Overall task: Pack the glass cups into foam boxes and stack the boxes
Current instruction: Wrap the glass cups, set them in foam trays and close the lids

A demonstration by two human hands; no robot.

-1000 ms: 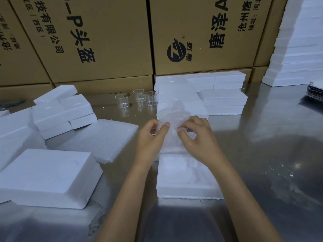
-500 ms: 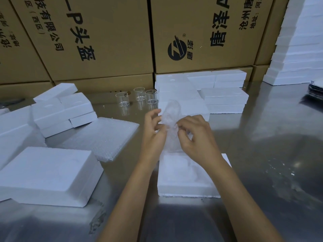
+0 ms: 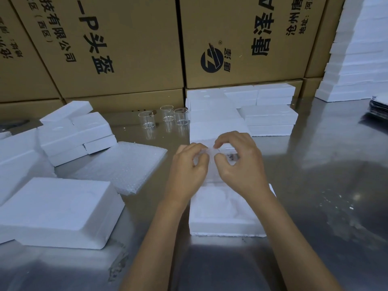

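Cardboard cartons [image 3: 117, 45] are stacked behind the steel table [image 3: 315, 185]; a large foam block [image 3: 56, 211] sits at left. An open foam box [image 3: 222, 215] lies centre, w/ bubble wrap [image 3: 206, 156] held just above it, pinched by left hand [image 3: 189, 171] & right hand [image 3: 241, 164], fingertips curled together on it. Three glass cups [image 3: 165, 118] wait well behind. Wrap should be kept snug, then lowered squarely into the recess.

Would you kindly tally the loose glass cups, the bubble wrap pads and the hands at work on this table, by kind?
Glass cups standing loose at the back: 3
Bubble wrap pad lying flat on the table: 1
Hands, both pinching a wrapped bundle over the open foam box: 2, left hand and right hand
Total: 6
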